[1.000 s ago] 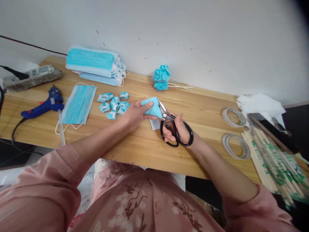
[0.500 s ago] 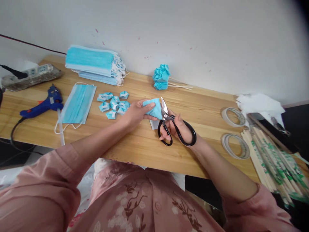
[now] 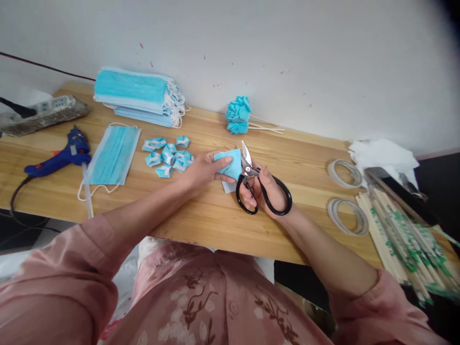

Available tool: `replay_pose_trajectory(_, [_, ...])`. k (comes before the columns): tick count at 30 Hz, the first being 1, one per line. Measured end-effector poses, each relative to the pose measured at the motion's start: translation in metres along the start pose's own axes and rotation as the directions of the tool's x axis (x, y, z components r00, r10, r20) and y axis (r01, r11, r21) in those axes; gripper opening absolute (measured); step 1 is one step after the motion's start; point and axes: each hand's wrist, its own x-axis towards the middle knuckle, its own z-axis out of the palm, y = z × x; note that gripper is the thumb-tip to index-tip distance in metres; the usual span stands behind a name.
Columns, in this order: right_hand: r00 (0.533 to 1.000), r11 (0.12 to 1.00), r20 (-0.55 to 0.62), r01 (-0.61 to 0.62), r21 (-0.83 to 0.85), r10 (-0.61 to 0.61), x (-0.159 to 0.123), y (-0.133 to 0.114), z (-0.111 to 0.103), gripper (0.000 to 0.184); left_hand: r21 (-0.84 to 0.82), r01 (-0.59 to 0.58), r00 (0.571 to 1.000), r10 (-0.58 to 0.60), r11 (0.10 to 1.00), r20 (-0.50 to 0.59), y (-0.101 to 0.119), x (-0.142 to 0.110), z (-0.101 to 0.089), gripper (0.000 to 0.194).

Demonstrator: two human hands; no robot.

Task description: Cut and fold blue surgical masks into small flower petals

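Observation:
Between the thumb and fingers of my left hand (image 3: 204, 168) is a folded piece of blue mask fabric (image 3: 233, 162). My right hand (image 3: 268, 189) grips black-handled scissors (image 3: 247, 163), with fingers through the loops. One blade points up beside the fabric's right edge; the other blade is mostly hidden by the fabric. A pale scrap (image 3: 229, 187) lies on the table beneath my hands. Left of my left hand lie several small folded blue pieces (image 3: 168, 155) with white patches.
A mask stack (image 3: 131, 91) and blue fabric flowers (image 3: 239, 111) on sticks lie along the wall. On the left are a single mask (image 3: 115, 153), a glue gun (image 3: 72, 151) and a power strip (image 3: 53, 110). Tape rolls (image 3: 347, 218), wrapped chopsticks (image 3: 402, 244) and a phone (image 3: 398, 194) lie right.
The scissors have tilted slightly, and their upright blade has swung a little further from the fabric. The whole view has shifted slightly.

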Motion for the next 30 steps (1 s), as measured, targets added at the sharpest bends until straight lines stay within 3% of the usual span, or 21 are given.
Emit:
replay_pose_trajectory(6, [0.999, 1.0, -0.041, 0.002, 0.0, -0.002, -0.0027, -0.0012, 0.0024, 0.095, -0.003, -0.012, 1.0, 0.012, 1.0, -0.003, 0.0009, -0.0002, 0.0012, 0.041])
replay_pose_trajectory(12, [0.997, 1.0, -0.073, -0.001, 0.013, 0.002, -0.0038, -0.002, 0.0064, 0.102, -0.005, -0.025, 1.0, 0.025, 1.0, 0.003, -0.0001, 0.0008, 0.0007, 0.044])
replay_pose_trajectory(21, [0.996, 0.999, -0.089, 0.0, 0.036, 0.003, -0.0045, -0.0005, 0.0077, 0.102, -0.032, -0.022, 1.0, 0.022, 0.999, -0.003, -0.0057, 0.0007, 0.0041, 0.035])
replay_pose_trajectory(30, [0.996, 0.999, -0.083, 0.021, 0.033, -0.019, -0.006, 0.0014, 0.006, 0.101, -0.079, -0.031, 0.999, 0.033, 0.996, 0.029, -0.007, 0.001, 0.0034, 0.044])
